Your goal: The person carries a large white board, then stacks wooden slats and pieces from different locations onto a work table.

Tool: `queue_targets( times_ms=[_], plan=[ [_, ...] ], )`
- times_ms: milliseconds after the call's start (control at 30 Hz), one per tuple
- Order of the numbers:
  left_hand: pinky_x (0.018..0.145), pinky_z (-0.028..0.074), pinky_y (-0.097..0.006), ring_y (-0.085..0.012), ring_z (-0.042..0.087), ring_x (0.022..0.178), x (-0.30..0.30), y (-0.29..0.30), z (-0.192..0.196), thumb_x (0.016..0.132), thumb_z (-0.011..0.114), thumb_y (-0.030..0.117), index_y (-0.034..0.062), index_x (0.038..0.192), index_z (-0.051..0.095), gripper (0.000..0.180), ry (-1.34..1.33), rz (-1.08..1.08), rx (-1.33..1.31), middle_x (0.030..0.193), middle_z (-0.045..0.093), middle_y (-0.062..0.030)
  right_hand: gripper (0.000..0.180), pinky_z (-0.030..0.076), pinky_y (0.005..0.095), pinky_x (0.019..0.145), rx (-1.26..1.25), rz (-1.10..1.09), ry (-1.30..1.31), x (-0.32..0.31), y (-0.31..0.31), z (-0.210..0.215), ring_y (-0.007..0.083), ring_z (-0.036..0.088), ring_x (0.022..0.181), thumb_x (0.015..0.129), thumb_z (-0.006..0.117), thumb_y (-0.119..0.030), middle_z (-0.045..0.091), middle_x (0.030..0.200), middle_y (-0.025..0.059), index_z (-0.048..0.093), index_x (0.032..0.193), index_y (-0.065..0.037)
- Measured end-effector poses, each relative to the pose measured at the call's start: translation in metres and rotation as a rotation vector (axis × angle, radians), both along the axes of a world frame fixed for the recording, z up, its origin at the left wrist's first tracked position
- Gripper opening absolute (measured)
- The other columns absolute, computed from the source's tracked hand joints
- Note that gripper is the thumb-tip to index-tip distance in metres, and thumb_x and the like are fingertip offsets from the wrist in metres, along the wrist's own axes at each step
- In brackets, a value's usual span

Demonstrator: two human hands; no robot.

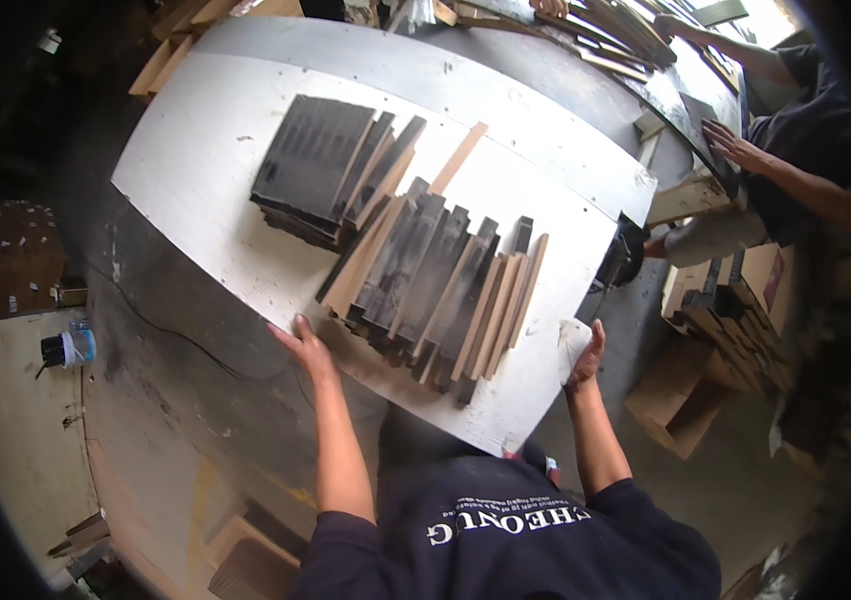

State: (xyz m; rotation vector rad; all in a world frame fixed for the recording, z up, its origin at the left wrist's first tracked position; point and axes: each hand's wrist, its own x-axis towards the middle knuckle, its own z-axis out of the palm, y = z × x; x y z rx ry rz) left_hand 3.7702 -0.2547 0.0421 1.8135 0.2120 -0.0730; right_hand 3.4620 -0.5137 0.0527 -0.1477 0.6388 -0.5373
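Note:
A white tabletop (pixel 195 130) slants across the middle of the view. On it lies a pile of dark and tan wooden strips (pixel 425 270), stacked side by side with uneven ends. Just beyond them, to the left, sits a stack of flat black boards (pixel 315 160). My left hand (pixel 307 352) touches the near edge of the tabletop, thumb and forefinger apart. Against its right edge rests my right hand (pixel 587 358), fingers stretched out along the side. Both hands are free of the strips; parts of their fingers are hidden by the edge.
At the upper right a co-worker's hand (pixel 735 148) rests by another table with long strips (pixel 615 40). Cardboard boxes (pixel 680 395) stand on the floor at right. A blue and white container (pixel 75 347) is at far left; a cable (pixel 180 335) crosses the floor.

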Motion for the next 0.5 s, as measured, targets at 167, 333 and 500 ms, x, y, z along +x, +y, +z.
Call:
queue_targets(
  times_ms=[167,333,500],
  plan=[
    [0.100,0.026,-0.035,-0.0270,0.032,0.122,0.009,0.003,0.004,0.090,0.045,0.024,-0.0019,0.136,0.002,0.068,0.003,-0.012,0.001,0.136,0.024,-0.0206,0.068,0.041,0.0418,0.090,-0.011,0.049,-0.008,0.003,0.008,0.002,0.0330,0.055,0.099,0.074,0.048,-0.052,0.056,0.109,0.0185,0.051,0.112,0.004],
    [0.101,0.024,-0.037,-0.0278,0.030,0.123,0.039,0.030,-0.015,0.090,0.044,0.027,0.0018,0.138,0.002,0.069,-0.058,-0.090,0.097,0.140,0.017,-0.0179,0.064,0.043,0.0384,0.086,0.060,0.085,-0.003,0.009,0.027,-0.006,0.0290,0.057,0.092,0.072,0.050,-0.051,0.060,0.102,0.0154,0.055,0.107,0.002],
    [0.098,0.028,-0.043,-0.0306,0.031,0.122,0.077,0.072,-0.024,0.088,0.046,0.031,0.0038,0.138,0.009,0.068,-0.082,-0.156,0.297,0.139,0.020,-0.0176,0.050,0.048,0.0343,0.076,0.082,0.112,-0.026,0.020,0.052,-0.021,0.0226,0.060,0.080,0.074,0.051,-0.042,0.061,0.092,0.0106,0.057,0.101,0.000]
  ],
)
